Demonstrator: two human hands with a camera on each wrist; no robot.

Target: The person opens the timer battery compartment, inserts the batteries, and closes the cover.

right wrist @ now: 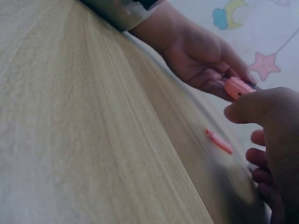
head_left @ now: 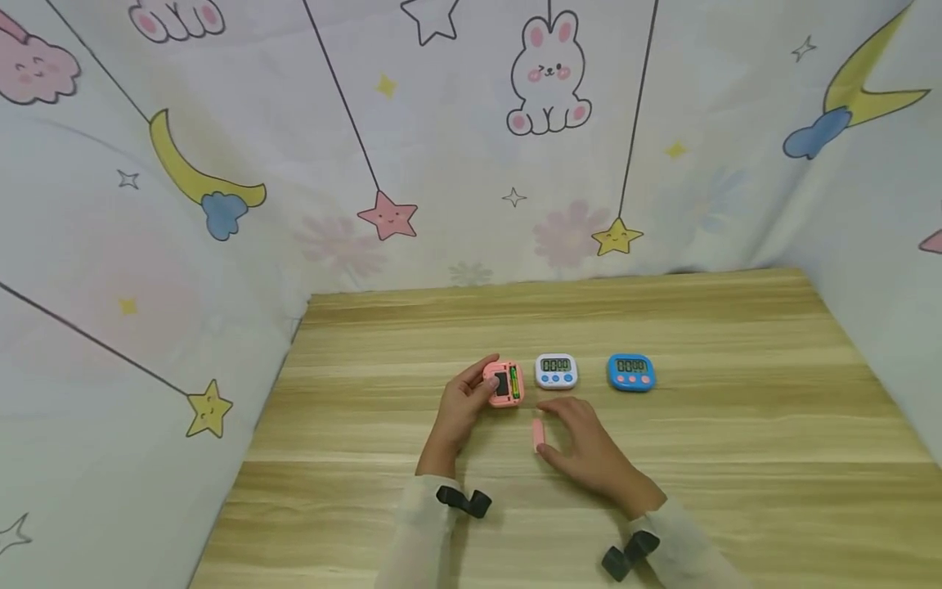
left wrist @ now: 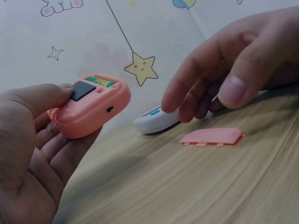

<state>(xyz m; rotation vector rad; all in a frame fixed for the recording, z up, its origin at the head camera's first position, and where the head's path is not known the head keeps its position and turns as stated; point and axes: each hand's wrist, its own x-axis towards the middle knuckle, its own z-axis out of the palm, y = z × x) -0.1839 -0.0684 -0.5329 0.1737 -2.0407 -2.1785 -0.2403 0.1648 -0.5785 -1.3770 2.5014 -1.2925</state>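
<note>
My left hand point(head_left: 462, 402) grips a pink digital timer point(left wrist: 100, 105) by its side, thumb across the back. The timer's back faces up, with a dark square on it and an uncovered battery slot. A green battery point(head_left: 514, 381) lies in that slot. A pink battery cover point(left wrist: 212, 136) lies on the table, its small tabs showing along one edge in the left wrist view. Over the cover hovers my right hand point(head_left: 589, 448), thumb and fingers spread apart. In the left wrist view its fingertips are clear of the cover and nothing is between them.
A white timer point(head_left: 556, 371) with blue buttons lies just right of the pink one. Farther right is a blue timer point(head_left: 631, 373) with pink buttons. The wooden table point(head_left: 736, 425) ends at a printed cloth point(head_left: 456, 147) behind and at both sides.
</note>
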